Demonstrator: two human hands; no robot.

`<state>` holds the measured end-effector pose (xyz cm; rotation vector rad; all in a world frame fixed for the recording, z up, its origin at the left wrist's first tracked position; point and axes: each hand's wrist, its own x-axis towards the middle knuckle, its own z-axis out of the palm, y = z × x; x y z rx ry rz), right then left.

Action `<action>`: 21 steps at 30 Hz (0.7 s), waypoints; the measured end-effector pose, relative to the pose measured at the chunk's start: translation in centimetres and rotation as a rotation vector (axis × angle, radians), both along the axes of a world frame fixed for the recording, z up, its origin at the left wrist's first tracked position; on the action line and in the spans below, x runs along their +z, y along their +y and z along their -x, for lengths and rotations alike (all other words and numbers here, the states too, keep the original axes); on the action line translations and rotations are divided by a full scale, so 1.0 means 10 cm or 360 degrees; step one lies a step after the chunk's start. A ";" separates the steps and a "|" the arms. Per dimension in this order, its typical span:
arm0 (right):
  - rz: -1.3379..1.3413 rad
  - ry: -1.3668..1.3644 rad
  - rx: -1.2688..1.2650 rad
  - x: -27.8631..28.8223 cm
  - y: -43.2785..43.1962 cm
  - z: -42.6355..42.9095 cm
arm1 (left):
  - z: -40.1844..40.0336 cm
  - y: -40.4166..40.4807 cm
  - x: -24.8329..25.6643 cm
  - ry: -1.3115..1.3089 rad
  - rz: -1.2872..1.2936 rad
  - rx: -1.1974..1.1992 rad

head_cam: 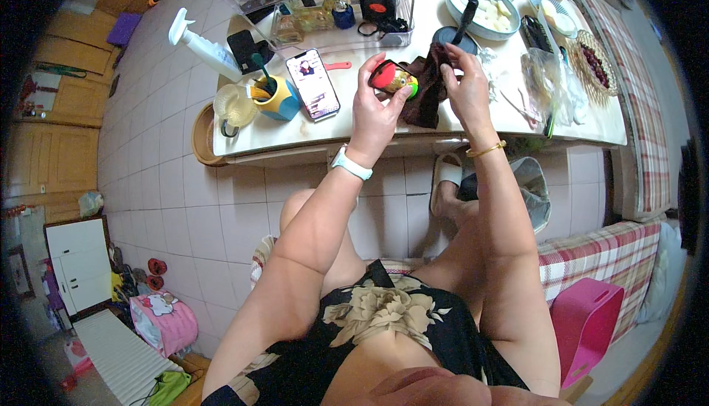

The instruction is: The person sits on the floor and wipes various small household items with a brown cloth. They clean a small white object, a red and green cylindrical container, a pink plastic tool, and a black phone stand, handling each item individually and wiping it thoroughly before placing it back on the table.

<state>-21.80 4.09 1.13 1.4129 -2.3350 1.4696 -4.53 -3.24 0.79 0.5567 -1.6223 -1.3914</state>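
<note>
In my left hand, above the front of the white table, is a small rounded item in red, yellow and green with a dark rim; what kind of thing it is I cannot tell. Against its right side hangs a dark brown cloth. My right hand pinches the upper edge of this cloth between thumb and fingers. Left of my hands lies a lit smartphone, with a red-handled tool beside it.
A clear plastic organizer with bottles stands behind. At left are a spray bottle, a pen holder and a glass mug. A black phone stand, a bowl of pale pieces and plastic bags are at right.
</note>
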 end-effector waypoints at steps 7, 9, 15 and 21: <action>0.0077 -0.0172 0.0609 0.34 0.11 -0.37 | -0.09 -0.07 0.06 -0.0317 0.0185 0.0106; -0.0003 -0.0111 0.0633 0.34 0.08 -0.52 | -0.11 -0.03 0.13 -0.0346 0.0299 0.0131; 0.0041 -0.0469 0.0485 0.21 -0.02 -0.64 | -0.15 -0.07 0.07 -0.0426 0.0563 0.0231; 0.0271 -0.0231 0.0367 0.24 -0.15 -0.70 | -0.22 -0.09 0.20 -0.0264 0.0551 0.0236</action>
